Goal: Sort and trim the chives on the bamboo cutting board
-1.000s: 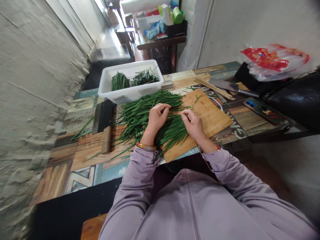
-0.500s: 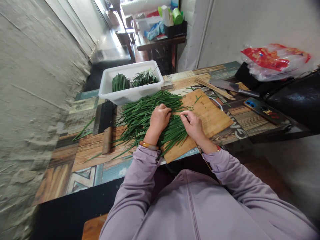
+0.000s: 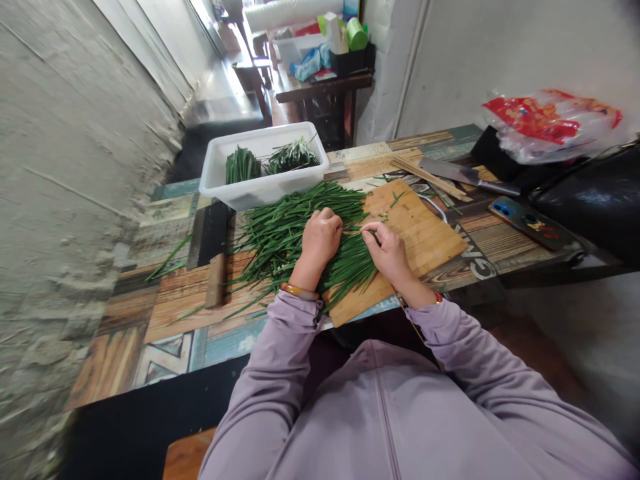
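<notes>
My left hand (image 3: 321, 237) is closed in a fist over a heap of green garlic chives (image 3: 280, 223). A thin pale stick that looks like a bamboo skewer (image 3: 351, 231) runs from this fist to the pinched fingertips of my right hand (image 3: 386, 247). Below the stick, a row of chives (image 3: 353, 267) fans toward me over the wooden cutting board (image 3: 425, 233). My fingers hide both ends of the stick.
Behind the heap stands a white plastic tub (image 3: 265, 190) with two chive bundles. A cleaver (image 3: 213, 247) lies at left. Bamboo sticks (image 3: 430, 179), another cleaver (image 3: 455, 172) and a phone (image 3: 525, 220) lie at right, near a plastic bag (image 3: 555, 123).
Both hands keep almost the same place and grip. The whole view has shifted very slightly.
</notes>
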Action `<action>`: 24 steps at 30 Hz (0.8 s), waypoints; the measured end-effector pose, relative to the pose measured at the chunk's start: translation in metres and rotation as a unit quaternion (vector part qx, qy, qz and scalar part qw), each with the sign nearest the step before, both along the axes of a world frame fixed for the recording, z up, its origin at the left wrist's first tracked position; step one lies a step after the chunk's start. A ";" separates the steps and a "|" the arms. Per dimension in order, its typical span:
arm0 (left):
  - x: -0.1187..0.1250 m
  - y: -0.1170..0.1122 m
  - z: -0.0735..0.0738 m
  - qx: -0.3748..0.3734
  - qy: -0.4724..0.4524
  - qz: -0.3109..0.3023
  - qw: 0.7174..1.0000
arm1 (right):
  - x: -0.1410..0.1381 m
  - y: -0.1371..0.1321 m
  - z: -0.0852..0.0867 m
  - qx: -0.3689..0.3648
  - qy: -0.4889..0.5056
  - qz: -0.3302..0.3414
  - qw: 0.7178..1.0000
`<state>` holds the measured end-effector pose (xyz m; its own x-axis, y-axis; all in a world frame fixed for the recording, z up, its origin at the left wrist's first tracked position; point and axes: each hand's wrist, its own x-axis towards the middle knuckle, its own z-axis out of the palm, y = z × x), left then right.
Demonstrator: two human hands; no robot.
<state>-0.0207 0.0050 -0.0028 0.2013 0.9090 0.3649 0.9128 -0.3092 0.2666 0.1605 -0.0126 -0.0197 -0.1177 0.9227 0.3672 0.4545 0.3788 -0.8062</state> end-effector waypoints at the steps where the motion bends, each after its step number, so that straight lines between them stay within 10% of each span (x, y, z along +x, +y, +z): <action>1: 0.000 0.000 0.001 0.002 0.003 -0.009 1.000 | 0.000 0.000 0.000 0.002 0.000 0.001 1.000; 12: 0.000 0.000 -0.003 0.006 0.009 -0.028 1.000 | 0.001 -0.001 -0.001 0.003 0.003 0.002 1.000; 24: -0.003 0.002 0.002 0.039 -0.241 -0.001 0.970 | 0.000 0.001 -0.003 0.000 0.009 -0.011 1.000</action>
